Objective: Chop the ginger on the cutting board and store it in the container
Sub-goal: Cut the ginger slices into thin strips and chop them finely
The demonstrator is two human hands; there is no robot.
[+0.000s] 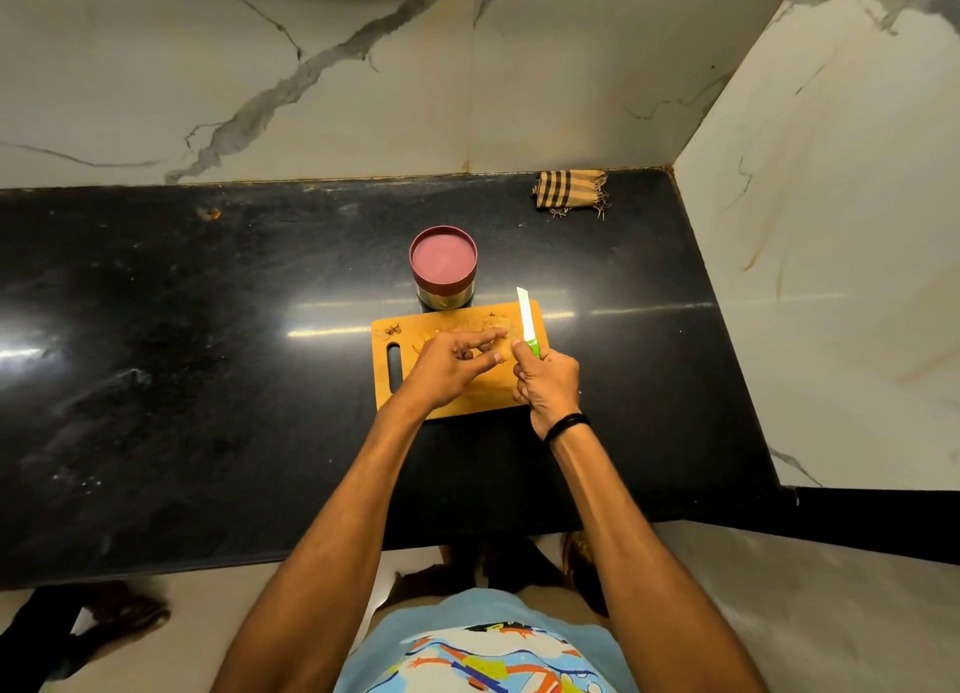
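At frame centre, my left hand [457, 362] pins the ginger [501, 356] to the board [483, 405], thumb and forefinger curled onto it, I judge to stop it rolling. My right hand [546, 380] is clenched round the knife [525, 318] handle, blade raised and pointing away, clear of the left fingertips. The container [443, 266] stands just above the board, lid on, close for a short transfer. Scraps [392, 330] lie at the board's upper left.
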